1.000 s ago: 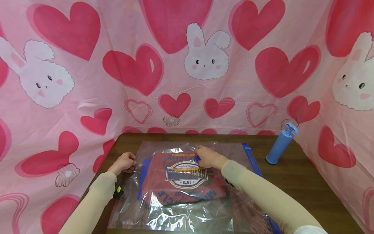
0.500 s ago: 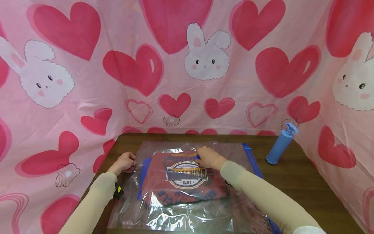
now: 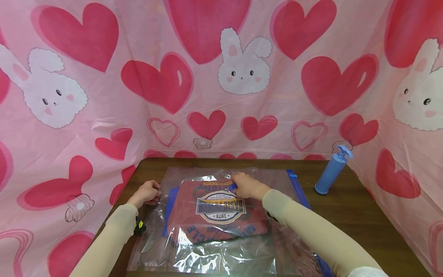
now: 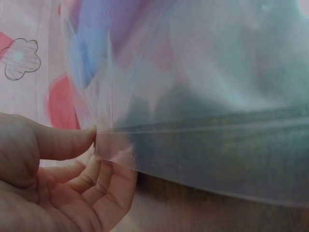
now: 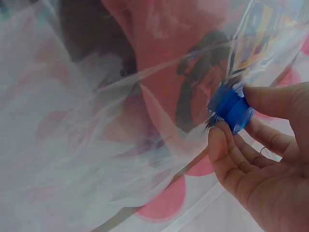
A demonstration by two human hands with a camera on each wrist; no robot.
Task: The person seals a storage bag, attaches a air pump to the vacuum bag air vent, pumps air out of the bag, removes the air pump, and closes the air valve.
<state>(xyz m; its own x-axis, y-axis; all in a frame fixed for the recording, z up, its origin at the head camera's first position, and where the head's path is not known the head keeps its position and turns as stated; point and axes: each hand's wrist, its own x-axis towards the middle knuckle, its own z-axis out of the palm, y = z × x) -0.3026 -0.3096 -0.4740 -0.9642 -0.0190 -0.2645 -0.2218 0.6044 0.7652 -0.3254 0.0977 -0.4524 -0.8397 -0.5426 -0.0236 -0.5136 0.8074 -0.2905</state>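
Note:
A clear plastic vacuum storage bag (image 3: 221,263) lies across the table with a folded red printed garment (image 3: 185,215) inside. Blue fabric (image 3: 171,204) shows at the garment's left side. At the bag's left edge, my left hand (image 3: 149,192) pinches the film between thumb and fingers; the left wrist view shows the thumb (image 4: 67,144) on the bag's edge. My right hand (image 3: 248,186) reaches over the garment's far right part. In the right wrist view, its thumb and fingers pinch the round blue valve cap (image 5: 236,115) on the bag, and the film is drawn into creases around it.
A light blue hand pump (image 3: 331,173) stands upright at the back right of the brown wooden table (image 3: 363,227). The bag's blue zip strip (image 3: 302,194) runs down its right side, partly under my right sleeve. A pink heart-patterned cloth (image 3: 207,96) encloses the back and sides.

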